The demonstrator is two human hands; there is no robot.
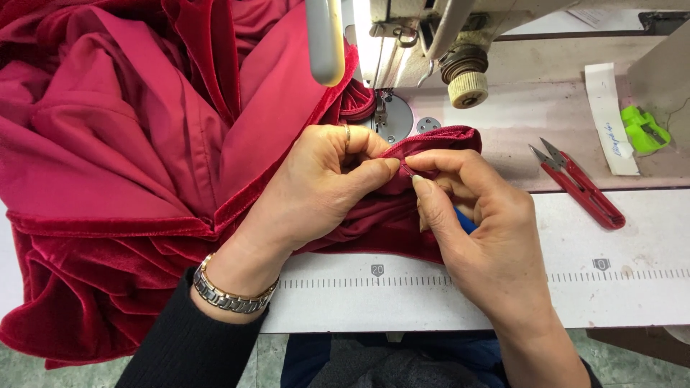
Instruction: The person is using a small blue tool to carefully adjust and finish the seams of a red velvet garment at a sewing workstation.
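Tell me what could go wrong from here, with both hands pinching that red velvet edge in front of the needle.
1. The left hand and right hand pinch the crimson velvet fabric close to the sewing machine's needle area; fingertips could get caught.
2. The heavy bunched fabric hangs off the white table edge and may drag the seam askew.
3. The red thread snips lie open-tipped near the right hand.

A white paper label strip (611, 118) with handwriting lies on the table's far right.

White sewing table (632, 237) with printed ruler strip, greenish tiled floor (625, 359) below, even light
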